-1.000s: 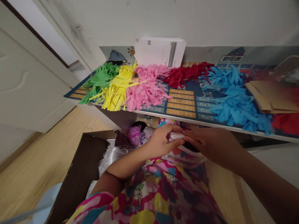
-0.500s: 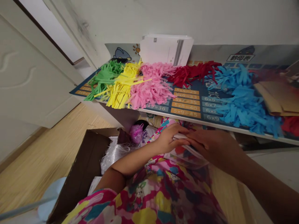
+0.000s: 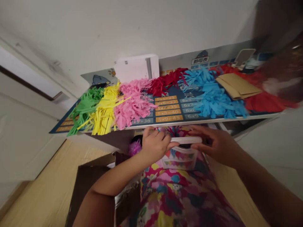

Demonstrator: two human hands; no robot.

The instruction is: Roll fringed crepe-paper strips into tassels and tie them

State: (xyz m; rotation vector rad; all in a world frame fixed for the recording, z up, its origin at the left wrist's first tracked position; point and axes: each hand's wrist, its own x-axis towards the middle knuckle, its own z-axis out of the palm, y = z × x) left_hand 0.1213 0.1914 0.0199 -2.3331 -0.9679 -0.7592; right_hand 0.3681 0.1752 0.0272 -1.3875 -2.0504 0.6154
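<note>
Both my hands grip a clear plastic packet (image 3: 180,157) of small coloured pieces, held over my lap just below the table's front edge. My left hand (image 3: 155,145) pinches the packet's white top strip at its left end. At the right end of that strip my right hand (image 3: 214,145) is closed on it. The packet hangs down between the two hands against my flowered clothing (image 3: 175,195).
On the table (image 3: 170,121) lie heaps of cut paper strips: green (image 3: 84,108), yellow (image 3: 104,113), pink (image 3: 132,102), red (image 3: 165,82), blue (image 3: 210,94). Brown envelopes (image 3: 238,85) and red paper lie at right, white sheets (image 3: 137,67) against the wall. An open cardboard box (image 3: 81,189) stands on the floor at left.
The view has swung and tilted, so the table sits higher and slanted. My hands have moved apart along the packet's top strip, and the packet now hangs flat and more visible.
</note>
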